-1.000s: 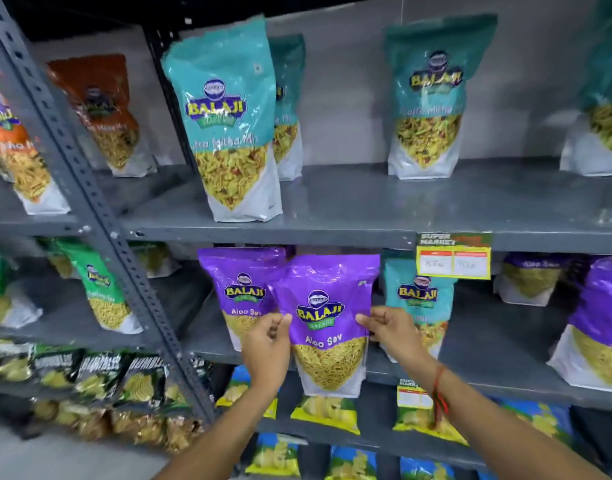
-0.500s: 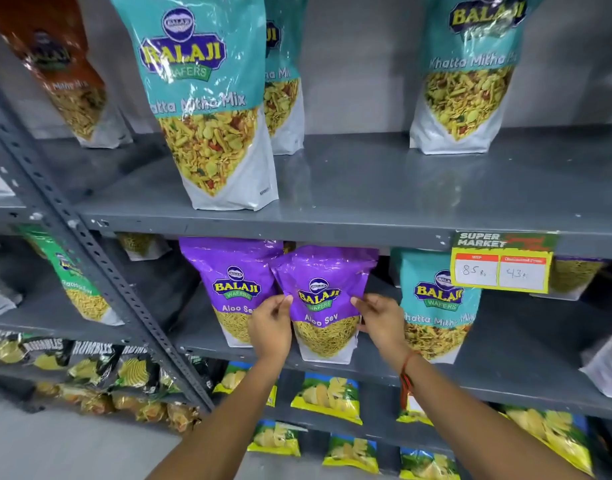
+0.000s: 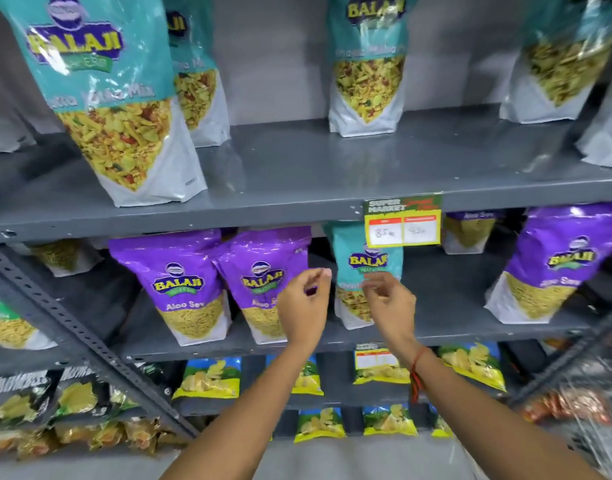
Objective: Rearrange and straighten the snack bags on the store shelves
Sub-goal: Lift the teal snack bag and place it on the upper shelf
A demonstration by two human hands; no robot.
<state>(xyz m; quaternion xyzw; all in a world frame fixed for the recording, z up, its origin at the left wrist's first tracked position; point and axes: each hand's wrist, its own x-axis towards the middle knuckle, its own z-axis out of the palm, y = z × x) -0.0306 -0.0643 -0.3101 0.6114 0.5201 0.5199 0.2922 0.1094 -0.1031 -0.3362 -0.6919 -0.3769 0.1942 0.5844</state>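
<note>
- Now both hands are empty, fingers loosely curled: left hand; right hand
- teal bag stands on the middle shelf, just behind the right hand
- grip both side edges, probably; turn it square, label forward

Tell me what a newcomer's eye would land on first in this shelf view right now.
Probably the big teal Khatta Mitha Mix bag looming at the upper left, tilted on the top shelf. Next, the two purple Aloo Sev bags standing side by side on the middle shelf, with the left hand and right hand raised empty just to their right. The yellow price tag on the top shelf's edge also pops.
</note>
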